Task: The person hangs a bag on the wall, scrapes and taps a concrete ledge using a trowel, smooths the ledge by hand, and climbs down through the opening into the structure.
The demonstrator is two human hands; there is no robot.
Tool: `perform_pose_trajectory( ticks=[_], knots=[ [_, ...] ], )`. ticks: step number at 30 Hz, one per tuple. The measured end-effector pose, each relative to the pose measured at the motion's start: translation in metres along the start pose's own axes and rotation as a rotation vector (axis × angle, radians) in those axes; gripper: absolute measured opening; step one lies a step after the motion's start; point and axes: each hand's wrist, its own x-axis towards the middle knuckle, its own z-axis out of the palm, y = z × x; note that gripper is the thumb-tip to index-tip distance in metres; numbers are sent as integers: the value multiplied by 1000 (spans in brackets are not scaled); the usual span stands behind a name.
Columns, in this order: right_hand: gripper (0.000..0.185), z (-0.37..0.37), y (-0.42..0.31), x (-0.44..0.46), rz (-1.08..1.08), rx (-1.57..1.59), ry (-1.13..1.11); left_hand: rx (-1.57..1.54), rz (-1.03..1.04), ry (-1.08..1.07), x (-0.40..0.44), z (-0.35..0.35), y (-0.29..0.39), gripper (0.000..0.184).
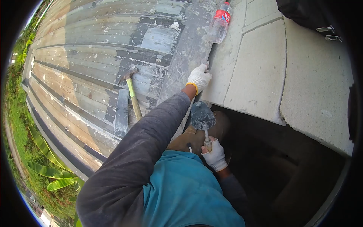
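My left hand [199,78], in a white knit glove with a yellow cuff, is at the seam between the grey metal flashing [181,56] and the pale slabs. Its fingers are curled at the flashing's edge; what they hold, if anything, is hidden. Lower down, my right hand [215,155], in a white glove, grips the handle of a trowel [203,115]. The trowel's broad, mortar-stained blade points up, away from my body, above my knee.
A hammer [132,92] and a flat grey piece [121,112] lie on the ribbed roof [90,56]. A bottle [220,23] lies near the pale slabs [257,72]. A dark opening [280,166] is at the right. Dark fabric with metal clips shows top right.
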Motion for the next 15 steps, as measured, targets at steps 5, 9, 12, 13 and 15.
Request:
perform_pose_trajectory(
  ticks=[5, 9, 12, 13, 15],
  knots=[
    [49, 3, 3, -1, 0, 37, 17, -26, 42, 181, -47, -22, -15, 35],
    [49, 0, 4, 0, -25, 42, -1, 109, 51, 360, -77, -68, -52, 26],
    [49, 1, 8, 1, -19, 43, -12, 545, -39, 496, -103, -130, -74, 27],
    [49, 1, 6, 2, -27, 50, -3, 644, -140, 533, -112, -149, -83, 30],
    [49, 0, 0, 3, -3, 91, -22, 767, -350, 549, -128, -180, -100, 37]
  ],
)
